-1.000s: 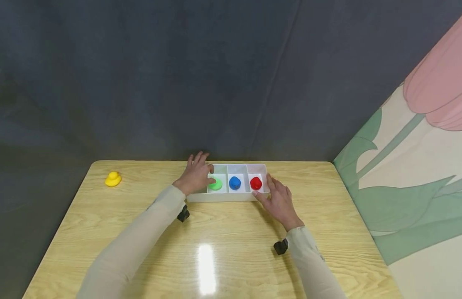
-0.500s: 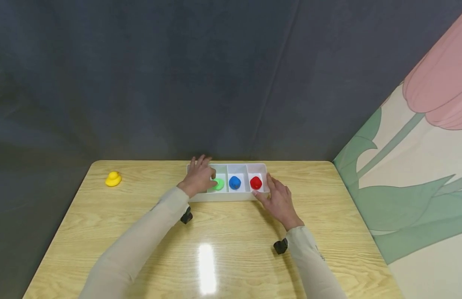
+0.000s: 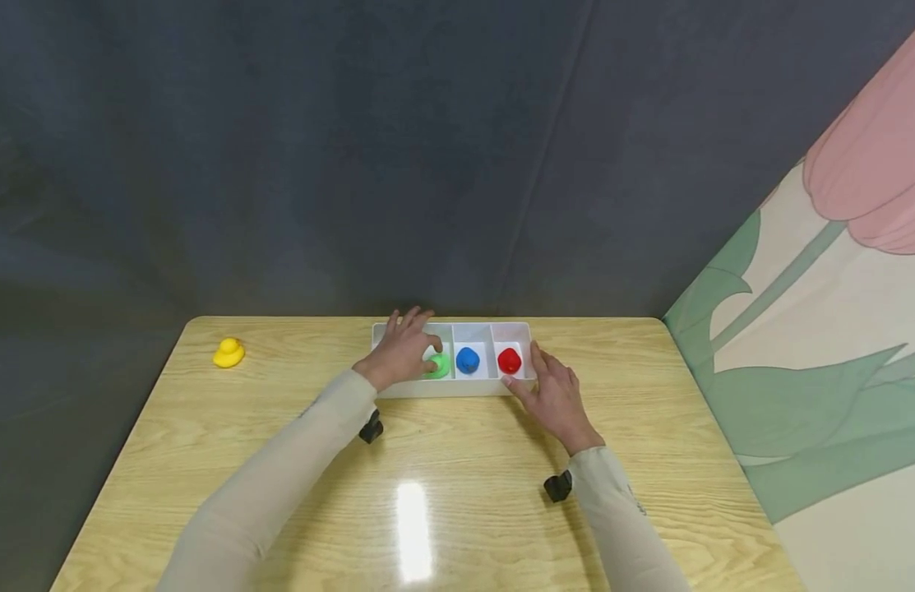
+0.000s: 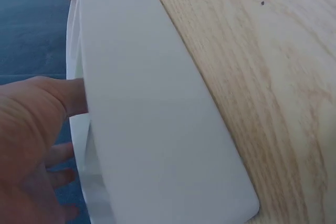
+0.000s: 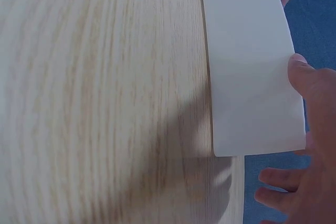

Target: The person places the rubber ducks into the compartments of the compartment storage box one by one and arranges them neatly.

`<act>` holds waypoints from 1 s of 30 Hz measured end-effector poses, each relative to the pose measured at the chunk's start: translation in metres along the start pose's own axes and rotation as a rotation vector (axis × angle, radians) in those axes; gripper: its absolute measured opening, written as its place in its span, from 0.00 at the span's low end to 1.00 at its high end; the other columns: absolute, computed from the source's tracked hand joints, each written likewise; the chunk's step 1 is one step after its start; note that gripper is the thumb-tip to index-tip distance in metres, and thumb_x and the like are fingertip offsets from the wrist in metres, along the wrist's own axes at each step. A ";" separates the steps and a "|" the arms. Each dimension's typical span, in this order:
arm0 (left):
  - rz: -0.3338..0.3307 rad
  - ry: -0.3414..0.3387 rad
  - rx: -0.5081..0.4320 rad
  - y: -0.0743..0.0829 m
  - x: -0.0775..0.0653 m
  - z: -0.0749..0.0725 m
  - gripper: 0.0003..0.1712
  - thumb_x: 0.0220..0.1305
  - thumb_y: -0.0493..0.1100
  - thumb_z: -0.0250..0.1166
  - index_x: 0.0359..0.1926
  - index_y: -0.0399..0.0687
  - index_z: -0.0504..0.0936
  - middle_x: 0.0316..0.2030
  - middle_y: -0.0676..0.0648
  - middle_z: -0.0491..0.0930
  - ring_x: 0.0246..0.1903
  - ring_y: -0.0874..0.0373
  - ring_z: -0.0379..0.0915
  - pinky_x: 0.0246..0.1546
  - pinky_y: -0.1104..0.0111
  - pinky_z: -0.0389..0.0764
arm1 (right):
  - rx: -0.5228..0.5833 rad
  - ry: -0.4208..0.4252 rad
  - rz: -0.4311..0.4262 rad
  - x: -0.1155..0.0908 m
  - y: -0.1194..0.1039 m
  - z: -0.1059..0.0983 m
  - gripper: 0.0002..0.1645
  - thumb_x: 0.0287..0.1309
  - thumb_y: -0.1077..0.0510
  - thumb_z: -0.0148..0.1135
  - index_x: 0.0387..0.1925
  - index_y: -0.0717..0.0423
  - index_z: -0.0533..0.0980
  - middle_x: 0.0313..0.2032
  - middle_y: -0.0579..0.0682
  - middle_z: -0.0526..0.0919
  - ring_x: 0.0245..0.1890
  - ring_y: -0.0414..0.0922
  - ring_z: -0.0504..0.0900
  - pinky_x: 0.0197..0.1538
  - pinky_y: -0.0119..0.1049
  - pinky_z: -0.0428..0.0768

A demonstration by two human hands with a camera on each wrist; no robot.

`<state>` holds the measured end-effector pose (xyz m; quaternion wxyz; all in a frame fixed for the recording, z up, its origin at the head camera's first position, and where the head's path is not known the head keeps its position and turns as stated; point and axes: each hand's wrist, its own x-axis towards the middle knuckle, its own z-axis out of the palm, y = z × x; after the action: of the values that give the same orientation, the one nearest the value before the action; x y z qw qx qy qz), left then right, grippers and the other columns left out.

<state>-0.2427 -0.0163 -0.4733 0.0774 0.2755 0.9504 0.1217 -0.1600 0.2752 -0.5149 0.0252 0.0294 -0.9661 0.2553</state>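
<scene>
A long white divided tray (image 3: 427, 388) lies near the table's far edge. In its left compartment, a small green rubber duck (image 3: 441, 367) sits against the divider, partly covered by my left hand (image 3: 399, 355). The thumb and index finger pinch it from the near and far sides, while the other fingers stretch over the tray. In the left wrist view the thumb dips behind the front wall. My right hand (image 3: 556, 401) holds the tray's right front corner, its thumb (image 5: 300, 72) at the front rim and its fingers along the end.
A blue rounded toy (image 3: 468, 360) sits in the middle compartment and a red one (image 3: 510, 360) in the right one. A yellow rubber duck (image 3: 228, 353) stands at the table's far left. Behind the table (image 3: 316, 493) hangs a dark curtain (image 3: 353, 164); a flower-patterned cloth (image 3: 812, 329) covers the right side.
My left hand has moved a little to the right, and the green duck has shifted right with it, up to the divider. The right hand keeps its place on the tray.
</scene>
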 end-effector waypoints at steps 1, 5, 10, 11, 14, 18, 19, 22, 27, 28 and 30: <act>0.009 -0.001 0.000 0.000 0.000 0.000 0.19 0.68 0.52 0.75 0.58 0.57 0.89 0.83 0.36 0.56 0.85 0.32 0.45 0.82 0.31 0.46 | -0.001 -0.004 0.001 0.000 0.000 0.000 0.58 0.70 0.37 0.67 0.84 0.60 0.51 0.79 0.69 0.64 0.78 0.69 0.65 0.82 0.74 0.52; 0.009 0.000 0.006 0.000 0.000 0.003 0.16 0.69 0.50 0.74 0.56 0.55 0.90 0.83 0.36 0.57 0.84 0.32 0.45 0.82 0.30 0.46 | 0.007 -0.029 0.014 0.002 -0.001 0.001 0.59 0.70 0.35 0.66 0.85 0.58 0.49 0.80 0.69 0.63 0.79 0.68 0.63 0.83 0.72 0.49; -0.029 0.026 0.016 -0.001 0.001 0.004 0.16 0.69 0.51 0.74 0.53 0.53 0.90 0.82 0.36 0.59 0.85 0.33 0.45 0.83 0.33 0.45 | 0.008 -0.017 0.014 0.001 -0.001 0.002 0.58 0.71 0.36 0.66 0.85 0.59 0.50 0.79 0.69 0.63 0.79 0.69 0.63 0.82 0.73 0.49; -0.037 0.029 0.013 -0.001 0.001 0.004 0.16 0.69 0.51 0.74 0.53 0.52 0.90 0.82 0.36 0.59 0.85 0.33 0.45 0.83 0.33 0.44 | 0.005 -0.013 0.010 0.001 0.000 0.002 0.58 0.71 0.36 0.66 0.85 0.59 0.50 0.79 0.69 0.63 0.79 0.69 0.63 0.82 0.73 0.50; -0.054 0.024 0.005 -0.002 0.001 0.004 0.16 0.69 0.52 0.74 0.52 0.52 0.90 0.82 0.36 0.59 0.85 0.34 0.43 0.84 0.33 0.43 | 0.008 -0.010 0.009 0.001 0.001 0.003 0.58 0.70 0.36 0.66 0.85 0.59 0.50 0.79 0.69 0.63 0.79 0.69 0.63 0.82 0.73 0.50; -0.058 0.020 0.004 -0.001 0.001 0.003 0.15 0.69 0.51 0.74 0.52 0.51 0.90 0.82 0.36 0.58 0.85 0.33 0.43 0.84 0.33 0.42 | 0.010 -0.019 0.012 0.002 0.002 0.004 0.59 0.70 0.35 0.66 0.85 0.58 0.49 0.80 0.68 0.63 0.79 0.69 0.63 0.82 0.73 0.50; -0.058 0.021 0.005 -0.001 0.001 0.003 0.15 0.69 0.51 0.74 0.52 0.51 0.90 0.82 0.35 0.58 0.85 0.33 0.43 0.84 0.32 0.42 | 0.008 -0.020 0.012 0.002 0.002 0.004 0.59 0.70 0.35 0.66 0.85 0.58 0.49 0.80 0.68 0.63 0.79 0.69 0.63 0.82 0.73 0.50; -0.059 0.021 0.006 -0.001 0.001 0.003 0.15 0.69 0.51 0.74 0.52 0.51 0.90 0.82 0.36 0.58 0.85 0.33 0.43 0.83 0.32 0.42 | 0.001 -0.015 0.006 0.003 0.003 0.004 0.58 0.70 0.34 0.65 0.85 0.59 0.50 0.79 0.69 0.63 0.78 0.69 0.64 0.82 0.73 0.51; -0.044 0.036 0.015 -0.001 0.001 0.003 0.20 0.70 0.52 0.73 0.58 0.52 0.87 0.82 0.36 0.58 0.84 0.33 0.45 0.83 0.32 0.45 | 0.001 -0.017 0.010 0.002 0.003 0.003 0.59 0.70 0.34 0.65 0.85 0.59 0.50 0.79 0.69 0.63 0.78 0.69 0.63 0.82 0.74 0.50; -0.041 0.042 0.014 -0.002 0.000 0.002 0.21 0.71 0.52 0.72 0.60 0.53 0.86 0.82 0.36 0.58 0.84 0.34 0.46 0.83 0.32 0.46 | 0.004 -0.020 0.012 0.001 0.002 0.002 0.59 0.70 0.34 0.65 0.85 0.59 0.50 0.79 0.69 0.63 0.79 0.69 0.63 0.82 0.73 0.49; -0.038 0.058 0.014 -0.002 -0.001 0.000 0.22 0.72 0.53 0.71 0.63 0.53 0.84 0.82 0.37 0.59 0.84 0.35 0.48 0.83 0.32 0.47 | 0.012 -0.023 0.016 0.001 0.002 0.001 0.59 0.70 0.34 0.65 0.85 0.58 0.49 0.80 0.69 0.63 0.79 0.69 0.62 0.82 0.73 0.49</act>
<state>-0.2434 -0.0187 -0.4740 0.0502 0.2544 0.9581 0.1215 -0.1612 0.2765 -0.5165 0.0117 0.0247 -0.9650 0.2609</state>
